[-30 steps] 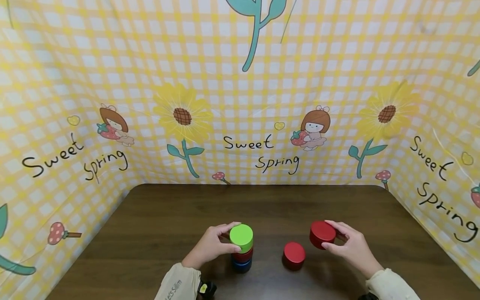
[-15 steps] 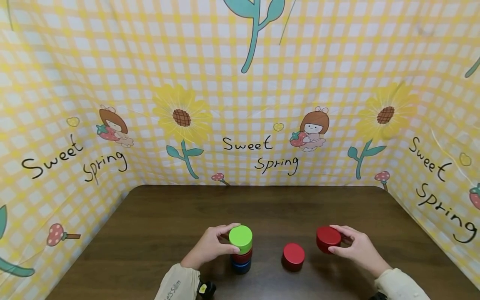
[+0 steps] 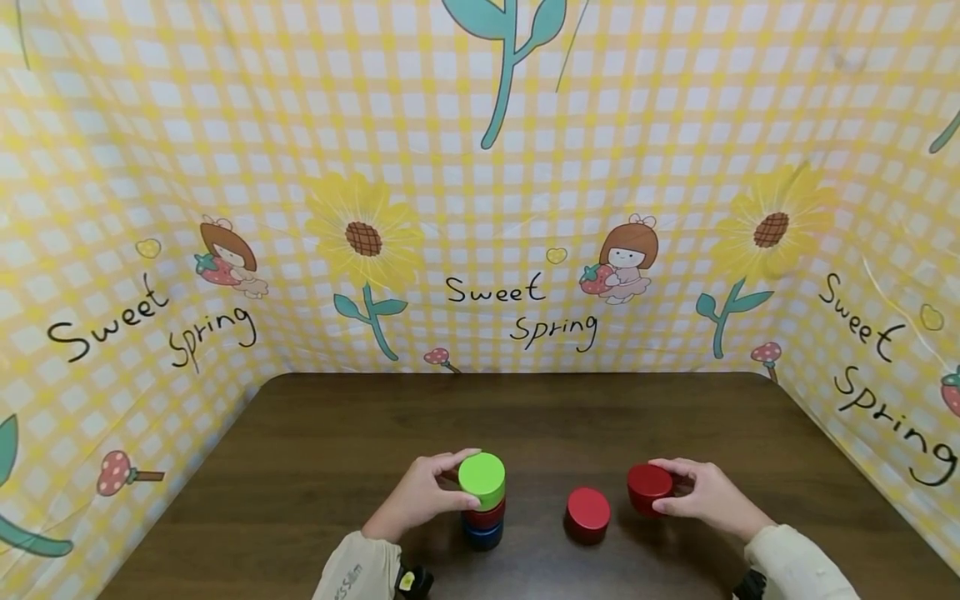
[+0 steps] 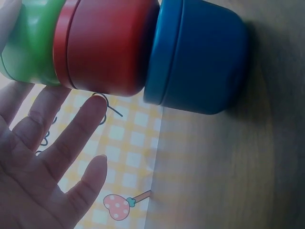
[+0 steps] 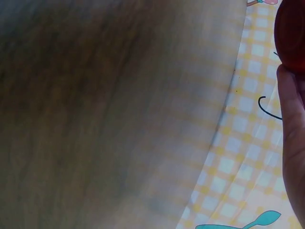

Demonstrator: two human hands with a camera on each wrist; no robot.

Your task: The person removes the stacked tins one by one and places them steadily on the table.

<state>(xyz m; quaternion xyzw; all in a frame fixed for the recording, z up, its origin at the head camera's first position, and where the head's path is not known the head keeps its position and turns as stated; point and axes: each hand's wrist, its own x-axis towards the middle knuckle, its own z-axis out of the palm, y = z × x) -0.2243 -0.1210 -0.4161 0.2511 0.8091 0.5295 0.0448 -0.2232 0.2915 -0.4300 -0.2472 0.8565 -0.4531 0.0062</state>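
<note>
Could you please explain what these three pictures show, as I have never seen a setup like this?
No machine here: a person works with bare hands, wearing three cameras. The wide picture comes from the head; the close-ups come from each wrist. On the dark wooden table stands a stack of round tins, green tin over red middle tin over blue tin. The left hand holds the green one. The right hand grips a dark red round tin. Another red round tin lies between, untouched.

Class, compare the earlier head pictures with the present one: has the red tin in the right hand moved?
Yes. The held red tin has come down to the table, right of the resting red tin, with the right hand around it.
</note>
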